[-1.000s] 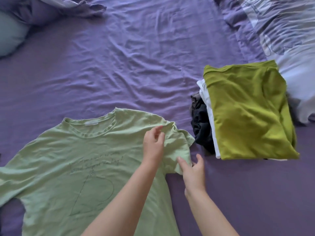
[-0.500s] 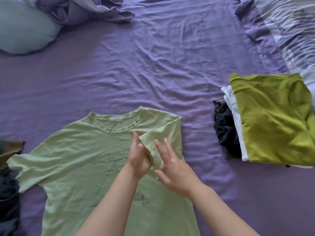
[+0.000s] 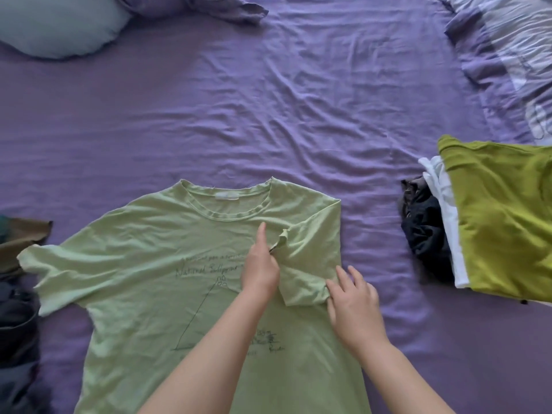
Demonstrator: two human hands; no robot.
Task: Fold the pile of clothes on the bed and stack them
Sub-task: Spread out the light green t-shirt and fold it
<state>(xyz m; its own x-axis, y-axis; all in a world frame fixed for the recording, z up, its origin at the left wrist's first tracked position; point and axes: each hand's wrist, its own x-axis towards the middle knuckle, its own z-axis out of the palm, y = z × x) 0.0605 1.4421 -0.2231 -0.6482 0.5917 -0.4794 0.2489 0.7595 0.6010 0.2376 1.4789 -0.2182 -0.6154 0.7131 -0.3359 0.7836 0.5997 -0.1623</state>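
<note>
Two hands of mine are on the pale green tee (image 3: pixel 143 279), which lies face up on the purple bed (image 3: pixel 268 115) in the lower middle of the frame, collar toward the top. Its sleeve on the right side of the frame is folded inward over the chest, while the other sleeve lies spread out flat toward the left edge. My left hand (image 3: pixel 260 265) sits at the centre of the shirt, pinching the inner edge of that folded sleeve, with one finger pointing up toward the collar and a small corner of cloth sticking up just beside it. My right hand (image 3: pixel 354 300) rests just to the right of it, fingers straight and slightly spread, pressing flat on the lower corner of the folded sleeve and gripping nothing. At the right edge of the frame, well apart from the shirt, stands the stack (image 3: pixel 466 222) of folded clothes: an olive green piece on top, a white one under it, and something dark sticking out at the stack's left side. At the left edge lie a few unfolded clothes (image 3: pixel 18 324), dark and brownish, touching the spread sleeve. A pale pillow (image 3: pixel 59 25) sits in the upper left corner, and a patterned blanket (image 3: pixel 513 49) fills the upper right.
</note>
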